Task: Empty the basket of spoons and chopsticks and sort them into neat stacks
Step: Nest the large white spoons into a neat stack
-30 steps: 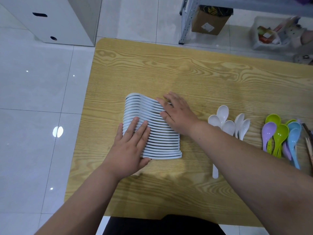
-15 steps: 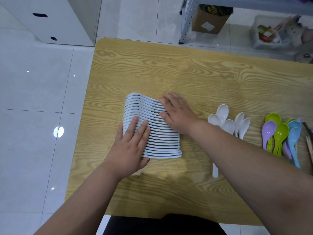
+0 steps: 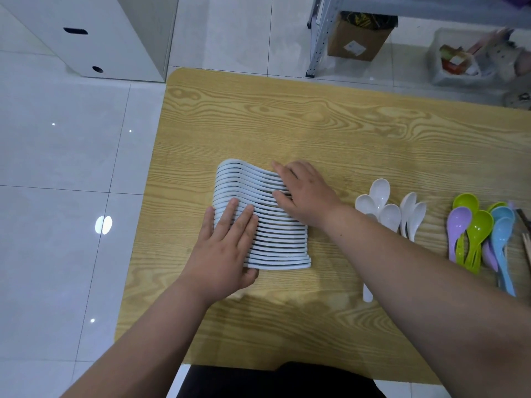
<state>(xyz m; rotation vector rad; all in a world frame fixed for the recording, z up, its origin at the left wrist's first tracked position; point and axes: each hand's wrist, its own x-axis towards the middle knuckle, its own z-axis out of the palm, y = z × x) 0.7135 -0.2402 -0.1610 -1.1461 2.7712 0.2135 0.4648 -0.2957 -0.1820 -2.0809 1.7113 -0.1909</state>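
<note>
Step in hand: squaring up the white spoon row (image 3: 280,242), by the look of it; both palms lie on it.
White spoon row: nested spoons in one long row on the left-centre of the surface (image 3: 287,116); it runs from near to far; the far end bows to the left, so it is not yet straight.
Left hand (image 3: 227,248): flat on the near-left part of the row; grip apart, fingers straight, clamped on nothing.
Right hand (image 3: 307,193): flat on the far-right part, over the handle ends; grip apart likewise, fingers pointing left.
Loose white spoons (image 3: 382,208): a small unsorted cluster just right of the row; the right forearm passes over their near ends.
Coloured spoons (image 3: 477,231): purple, green and blue, piled further right, well apart from the row.
Chopsticks (image 3: 527,248): only brown tips show at the right edge.
Basket: not in view.
Risk, buckling: uneven pressure from the two palms could make the row bulge and spill sideways; smooth plastic slides easily.
Risk, bow: pressing only the near end would probably leave the far curve as it is.
Risk, forearm: drawing the right arm back low could sweep the loose white spoons out of place.
Risk, edge: the row sits near the surface's left side; a hard push leftward could send spoons to the floor.
</note>
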